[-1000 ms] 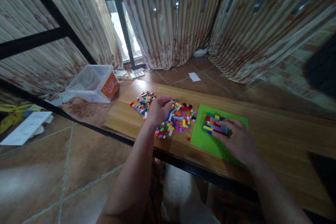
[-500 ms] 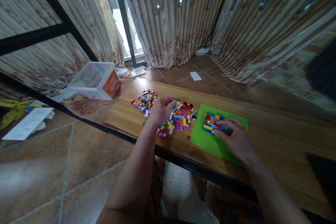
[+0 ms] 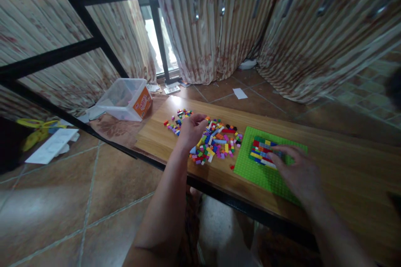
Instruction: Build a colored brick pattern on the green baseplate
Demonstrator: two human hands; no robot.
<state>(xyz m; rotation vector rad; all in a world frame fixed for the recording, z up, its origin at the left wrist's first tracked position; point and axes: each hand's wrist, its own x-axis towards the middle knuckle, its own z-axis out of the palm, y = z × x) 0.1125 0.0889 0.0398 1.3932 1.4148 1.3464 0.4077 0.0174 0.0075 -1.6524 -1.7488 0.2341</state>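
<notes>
My left hand is over the pile of loose toy building bricks, its thumb and forefinger curled nearly together. Anything between those fingertips is too small to make out. On the right, a green baseplate lies on the wooden table and carries a flat block of joined bricks in red, yellow, blue, white and grey. My right hand reaches onto this block from the right, thumb and forefinger closed on bricks at its right part. That hand hides the block's right end.
The long wooden table has a dark front edge. A single red brick lies beside the baseplate. A clear plastic box with an orange label stands beyond the table's left end. Black metal bars and striped curtains are behind.
The view has shifted, so the table appears slightly farther right and lower. My right hand's fingers have drawn slightly back, uncovering more of the block. My left hand stays over the pile.
</notes>
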